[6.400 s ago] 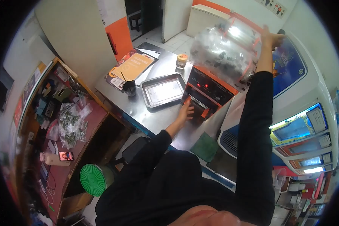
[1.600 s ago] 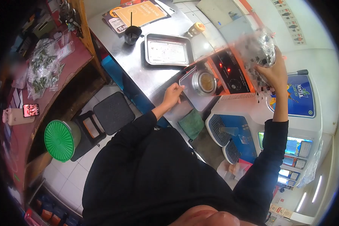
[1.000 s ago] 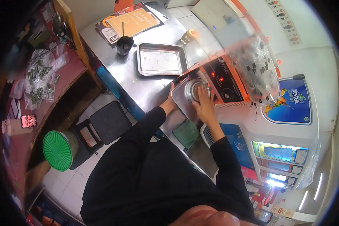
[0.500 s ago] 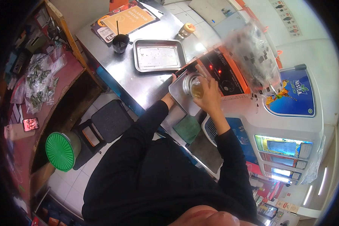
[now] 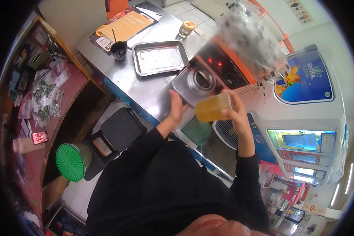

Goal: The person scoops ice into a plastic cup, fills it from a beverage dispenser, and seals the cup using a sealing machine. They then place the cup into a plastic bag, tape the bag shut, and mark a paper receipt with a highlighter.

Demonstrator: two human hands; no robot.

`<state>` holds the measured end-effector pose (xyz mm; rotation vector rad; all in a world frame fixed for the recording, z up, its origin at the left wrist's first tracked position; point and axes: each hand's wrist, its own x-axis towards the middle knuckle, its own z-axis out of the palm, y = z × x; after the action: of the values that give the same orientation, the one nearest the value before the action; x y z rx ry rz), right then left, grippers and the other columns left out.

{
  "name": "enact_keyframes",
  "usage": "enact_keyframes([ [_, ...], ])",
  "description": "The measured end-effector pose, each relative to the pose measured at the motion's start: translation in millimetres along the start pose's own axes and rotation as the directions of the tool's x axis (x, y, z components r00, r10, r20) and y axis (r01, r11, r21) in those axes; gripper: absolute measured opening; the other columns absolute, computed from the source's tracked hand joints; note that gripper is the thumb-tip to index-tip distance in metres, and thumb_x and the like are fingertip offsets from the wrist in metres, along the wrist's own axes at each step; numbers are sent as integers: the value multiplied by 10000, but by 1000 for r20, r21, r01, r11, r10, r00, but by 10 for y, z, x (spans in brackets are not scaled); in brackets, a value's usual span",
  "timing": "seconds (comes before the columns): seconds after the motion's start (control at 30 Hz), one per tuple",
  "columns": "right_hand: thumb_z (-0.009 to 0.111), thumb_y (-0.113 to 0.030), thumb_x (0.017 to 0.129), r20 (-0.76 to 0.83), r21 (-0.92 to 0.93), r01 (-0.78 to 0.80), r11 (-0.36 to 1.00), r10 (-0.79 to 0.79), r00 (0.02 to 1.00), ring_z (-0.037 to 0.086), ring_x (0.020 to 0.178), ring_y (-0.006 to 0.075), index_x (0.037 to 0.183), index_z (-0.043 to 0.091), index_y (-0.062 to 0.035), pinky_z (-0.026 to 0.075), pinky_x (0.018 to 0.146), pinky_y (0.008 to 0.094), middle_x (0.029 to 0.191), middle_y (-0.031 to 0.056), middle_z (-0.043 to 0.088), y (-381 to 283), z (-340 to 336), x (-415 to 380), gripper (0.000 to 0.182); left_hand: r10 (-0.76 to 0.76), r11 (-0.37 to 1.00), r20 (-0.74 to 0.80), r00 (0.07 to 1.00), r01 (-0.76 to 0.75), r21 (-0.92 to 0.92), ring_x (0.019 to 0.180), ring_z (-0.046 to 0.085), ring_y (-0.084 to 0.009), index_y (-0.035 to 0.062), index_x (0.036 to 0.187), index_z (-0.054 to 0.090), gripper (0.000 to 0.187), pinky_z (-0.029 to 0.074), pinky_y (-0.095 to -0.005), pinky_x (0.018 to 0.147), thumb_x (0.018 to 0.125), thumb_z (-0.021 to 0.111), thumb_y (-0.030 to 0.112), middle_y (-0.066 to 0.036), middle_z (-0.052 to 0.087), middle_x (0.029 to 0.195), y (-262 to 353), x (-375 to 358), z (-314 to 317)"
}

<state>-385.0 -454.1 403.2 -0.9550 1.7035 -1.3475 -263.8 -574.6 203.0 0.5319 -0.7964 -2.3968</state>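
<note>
My right hand (image 5: 237, 112) is wrapped round a plastic cup (image 5: 212, 108) of yellowish drink, which it holds tilted on its side in front of the machine. Behind the cup, the orange and black cup sealing machine (image 5: 236, 65) has two red lights lit. Its metal tray (image 5: 183, 83) is pulled out, with a round cup holder (image 5: 202, 80) that has no cup in it. My left hand (image 5: 177, 109) is open at the near corner of the tray, fingers apart and nothing in them. A folded green cloth (image 5: 196, 131) lies below the cup.
On the steel table stand a rectangular metal pan (image 5: 137, 65), a black cup (image 5: 119, 51) with a straw and a yellow-lidded jar (image 5: 186, 29). A Nestea dispenser (image 5: 303, 102) is at right. At left are a green-lidded container (image 5: 70, 162) and a black chair (image 5: 122, 128).
My right hand has lifted the cup out of the sealing machine's holder and moved it toward me. My left hand has come away from the tray's side and opened.
</note>
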Motion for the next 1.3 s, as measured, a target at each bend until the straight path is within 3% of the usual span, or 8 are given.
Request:
enact_keyframes([
  [0.17, 786, -140, 606, -46, -295, 136, 946, -156, 987, 565, 1032, 222, 1240, 526, -33, 451, 910, 356, 1125, 92, 568, 2, -71, -495, 693, -84, 913, -6, 996, 80, 401, 1483, 124, -291, 185, 1567, 40, 994, 147, -584, 1135, 839, 154, 852, -82, 111, 1621, -57, 541, 134],
  [0.23, 791, -161, 570, -41, -641, 224, 734, -325, 945, 571, 1071, 249, 1235, 539, -22, 425, 959, 337, 1130, 126, 582, 28, -85, -578, 725, 22, 819, 160, 987, -110, 563, 1442, 265, -268, 155, 1562, 146, 916, 194, -483, 1155, 897, 411, 727, -148, 312, 1550, 8, 517, 191],
  [0.4, 811, -150, 564, 37, -540, 269, 798, -297, 954, 582, 1034, 270, 1226, 548, -34, 443, 932, 352, 1118, 140, 568, 380, -9, -522, 722, 395, 303, 607, 689, -722, 623, 1266, 515, -304, 69, 1467, 371, 968, 397, -391, 1049, 693, 829, 427, -164, 525, 1374, 399, -701, 504],
  [0.5, 850, -199, 565, 174, -437, 405, 803, -366, 914, 565, 1042, 293, 1225, 551, -48, 448, 916, 377, 1119, 141, 545, 516, 381, -428, 740, 499, 329, 280, 820, -478, 814, 1191, 574, -330, 46, 1419, 420, 894, 457, -392, 985, 670, 851, 278, -175, 553, 1328, 74, -1171, 546],
  [0.77, 808, -244, 696, 529, -189, 643, 742, -474, 703, 507, 1055, 320, 1244, 560, -60, 413, 928, 399, 1116, 144, 516, 277, 1673, -1068, 629, 909, 205, -50, 414, -340, 918, 1096, 623, -306, -14, 1322, 471, 750, 503, -372, 924, 689, 828, 172, -175, 600, 1227, 114, -2528, 144],
  [0.93, 813, -174, 660, 734, 32, 755, 655, -528, 427, 520, 1054, 315, 1240, 564, -43, 419, 929, 388, 1114, 146, 534, 201, 2739, -1922, 644, 973, 191, -170, 159, -129, 973, 1149, 594, -198, -3, 1366, 434, 792, 479, -320, 972, 725, 855, 194, -134, 573, 1293, 2, -3872, -310],
  [1.03, 827, -203, 652, 842, 226, 738, 635, -509, 181, 514, 1066, 313, 1246, 566, -47, 421, 932, 394, 1138, 149, 528, 286, 3640, -2736, 667, 931, 350, -357, -72, -97, 932, 1114, 616, -309, -2, 1283, 507, 688, 494, -370, 939, 712, 816, 224, -170, 592, 1241, -59, -5048, -445],
  [1.3, 814, -275, 665, 807, 578, 527, 623, -345, -479, 522, 1077, 361, 1325, 485, -104, 446, 914, 430, 1191, 165, 489, 278, 5633, -5250, 757, 872, 421, -202, -446, 470, 776, 962, 633, -365, 21, 1208, 534, 599, 519, -419, 804, 706, 785, 231, -161, 636, 1085, -446, -8266, -800],
])
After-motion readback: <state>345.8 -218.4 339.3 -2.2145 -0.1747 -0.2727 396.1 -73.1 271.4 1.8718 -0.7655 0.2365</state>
